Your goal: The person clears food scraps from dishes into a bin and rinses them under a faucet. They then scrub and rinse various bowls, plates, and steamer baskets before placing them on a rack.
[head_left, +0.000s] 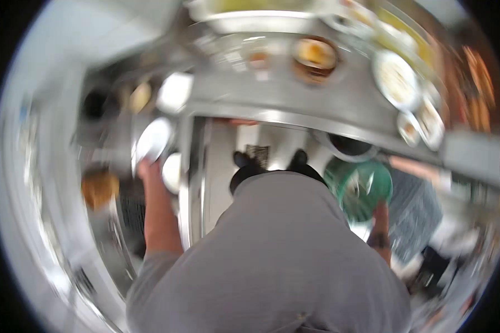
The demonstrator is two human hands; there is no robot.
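- White plate sits left of centre in the frame, tilted. The left hand has its fingers closed on the lower edge, probably to keep the face untouched.
- Right hand, right of centre, meets the rim of a green basket from below. I cannot tell whether its fingers wrap the rim.
- Steel counter across the top carries dishes blurred beyond naming.
- Grey shirt hides the lower middle.

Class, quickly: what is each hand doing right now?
The left hand seems to grip the plate.
The right hand seems to grip the green bowl; the view is blurred.
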